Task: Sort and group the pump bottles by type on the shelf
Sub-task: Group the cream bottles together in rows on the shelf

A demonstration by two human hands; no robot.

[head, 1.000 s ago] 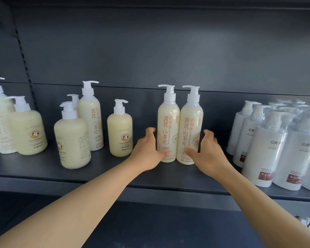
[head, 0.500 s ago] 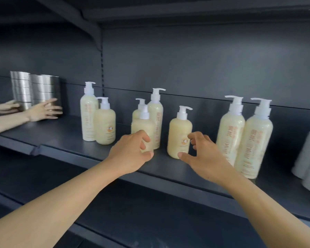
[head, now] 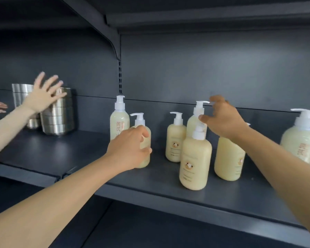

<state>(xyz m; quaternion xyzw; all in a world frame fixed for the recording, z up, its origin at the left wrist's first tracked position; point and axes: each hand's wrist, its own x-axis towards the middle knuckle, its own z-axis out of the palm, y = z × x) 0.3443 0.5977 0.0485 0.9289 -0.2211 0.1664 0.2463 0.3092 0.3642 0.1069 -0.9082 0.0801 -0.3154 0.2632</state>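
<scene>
Head view: my left hand [head: 131, 149] curls around a short bottle [head: 145, 140] at centre frame, thumb below and fingers over its front, though whether I grip it firmly or only touch it I cannot tell. My right hand [head: 224, 119], right of centre, hangs with fingers loosely curled and apart, thumb and forefinger just beside the pump of a tall bottle [head: 195, 120] at the back, holding nothing that I can see.

The sorting looks, to my eye, far from finished. On the dark shelf [head: 222, 194] the two types stand mixed: a tall lettered bottle [head: 119, 120] just behind the short one in my left hand, a short bottle [head: 175, 142] and another in front [head: 195, 158] crowding the tall one at the back, a wider short one [head: 229, 158] under my right wrist, and a tall lettered one [head: 301, 140] at the right edge.

All are cream-filled, translucent, upright, with white pumps; the short ones carry a small round emblem, the tall ones red characters.

Upper left, another person's hand [head: 43, 93], fingers spread and blurred, is at stacked steel tins [head: 57, 113].
</scene>
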